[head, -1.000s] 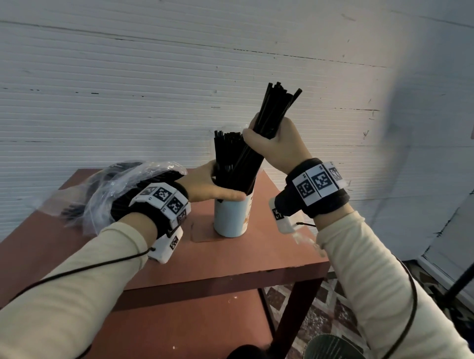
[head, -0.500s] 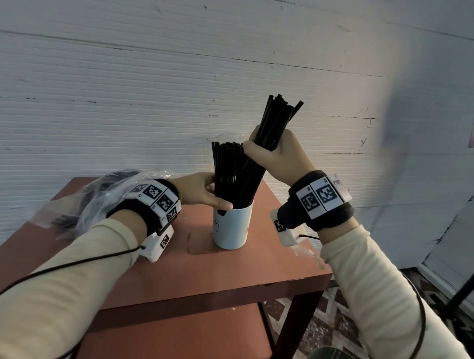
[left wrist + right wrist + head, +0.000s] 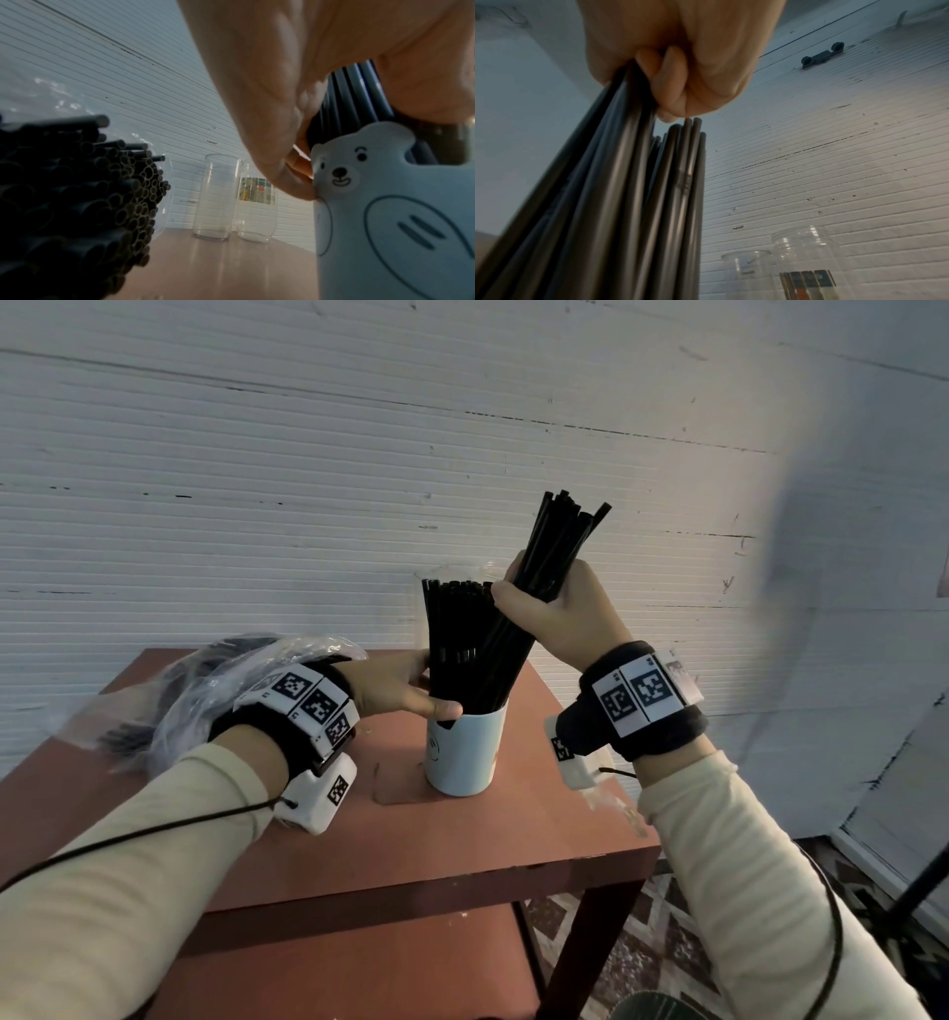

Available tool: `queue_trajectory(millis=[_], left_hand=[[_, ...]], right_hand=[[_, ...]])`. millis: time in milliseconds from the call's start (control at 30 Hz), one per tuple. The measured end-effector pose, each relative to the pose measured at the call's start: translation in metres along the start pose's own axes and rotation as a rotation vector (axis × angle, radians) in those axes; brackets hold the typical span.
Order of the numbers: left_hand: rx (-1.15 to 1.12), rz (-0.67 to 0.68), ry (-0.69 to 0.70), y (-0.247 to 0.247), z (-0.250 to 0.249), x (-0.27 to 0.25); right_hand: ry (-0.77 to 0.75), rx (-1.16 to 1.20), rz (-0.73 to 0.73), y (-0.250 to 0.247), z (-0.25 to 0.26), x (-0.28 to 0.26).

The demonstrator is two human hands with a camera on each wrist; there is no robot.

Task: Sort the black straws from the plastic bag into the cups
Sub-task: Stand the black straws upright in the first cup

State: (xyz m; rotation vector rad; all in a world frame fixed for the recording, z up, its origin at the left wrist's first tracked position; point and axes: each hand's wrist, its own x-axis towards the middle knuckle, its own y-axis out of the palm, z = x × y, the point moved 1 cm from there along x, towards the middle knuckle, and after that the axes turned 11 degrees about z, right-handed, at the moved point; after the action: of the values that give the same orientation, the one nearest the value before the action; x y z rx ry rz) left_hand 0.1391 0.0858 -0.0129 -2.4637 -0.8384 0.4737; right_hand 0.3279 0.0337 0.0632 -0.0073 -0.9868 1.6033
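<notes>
A white bear-print cup (image 3: 464, 755) (image 3: 385, 213) stands on the red-brown table (image 3: 462, 855), packed with upright black straws (image 3: 452, 634). My left hand (image 3: 405, 690) wraps these straws just above the rim, thumb across the front, fingers behind (image 3: 295, 162). My right hand (image 3: 560, 613) grips a tilted bundle of black straws (image 3: 560, 541) (image 3: 628, 192) whose lower ends sit inside the cup. The clear plastic bag (image 3: 205, 680) with more straws (image 3: 77, 192) lies at the table's back left, partly behind my left wrist.
Two clear containers, a plain glass (image 3: 218, 203) (image 3: 746, 274) and a labelled jar (image 3: 257, 209) (image 3: 808, 263), stand behind the cup by the white slatted wall. The table's front and right edges drop to a tiled floor (image 3: 667, 942). A lower shelf sits beneath.
My right hand and its bundle have sunk a little toward the cup. My left thumb has slid slightly left along the rim. The cup and bag have stayed in place.
</notes>
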Motion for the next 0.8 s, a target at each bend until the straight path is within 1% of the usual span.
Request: queue_trajectory(millis=[167,300,433,567,633,700,800], left_hand=[[-0.104,0.052,0.104,0.001,0.002,-0.005],[-0.207,0.071,0.121,-0.001,0.002,-0.006],[-0.167,0.018,0.095,-0.002,0.001,-0.007],[-0.126,0.005,0.124,0.002,-0.002,-0.003],[-0.135,-0.026,0.128,0.004,-0.001,0.001],[-0.102,-0.056,0.121,0.006,-0.002,0.004],[-0.048,-0.068,0.086,0.007,-0.003,0.003]], right_hand=[[-0.002,0.001,0.006,0.002,-0.002,0.0],[-0.002,0.007,0.0,0.002,-0.003,0.001],[-0.002,0.016,0.005,0.001,-0.005,0.001],[-0.005,0.022,0.001,0.0,-0.007,0.003],[-0.011,0.023,0.003,0.001,-0.008,0.003],[-0.021,0.025,0.004,0.001,-0.008,0.002],[-0.028,0.021,0.0,0.004,-0.008,0.003]])
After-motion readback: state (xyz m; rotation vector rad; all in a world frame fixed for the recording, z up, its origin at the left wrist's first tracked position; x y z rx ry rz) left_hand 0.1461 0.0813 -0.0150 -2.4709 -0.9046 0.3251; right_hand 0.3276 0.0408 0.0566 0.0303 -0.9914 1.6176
